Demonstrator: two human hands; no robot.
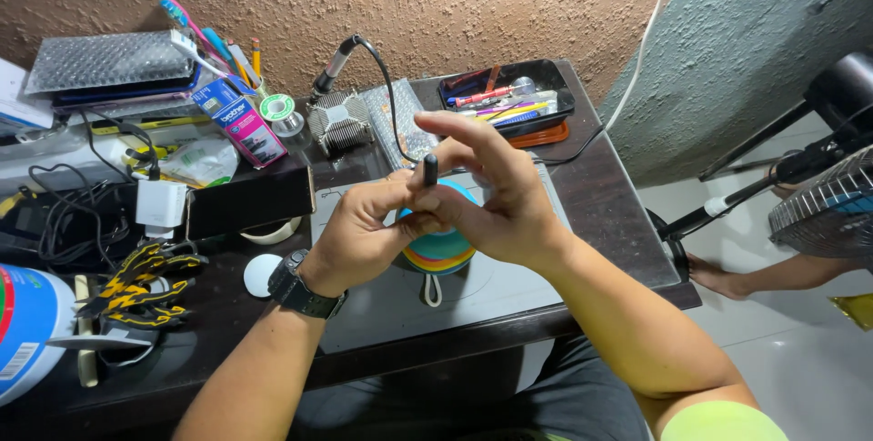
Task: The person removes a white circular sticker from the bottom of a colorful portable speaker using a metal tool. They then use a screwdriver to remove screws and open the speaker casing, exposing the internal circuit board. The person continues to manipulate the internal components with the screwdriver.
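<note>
Above the front edge of the dark surface [600, 223], the left hand [359, 241] and right hand [496, 191] together pinch a small black part [430, 168] over a round rainbow-coloured object [441, 255], fingers closed narrowly on it, work apparently unfinished.

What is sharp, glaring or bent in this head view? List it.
Head view: both hands, left hand and right hand, are sharp around the small black piece; glare sits on the grey mat and white floor; wide-lens distortion bows the dark table edges; the fan is cropped.
</note>
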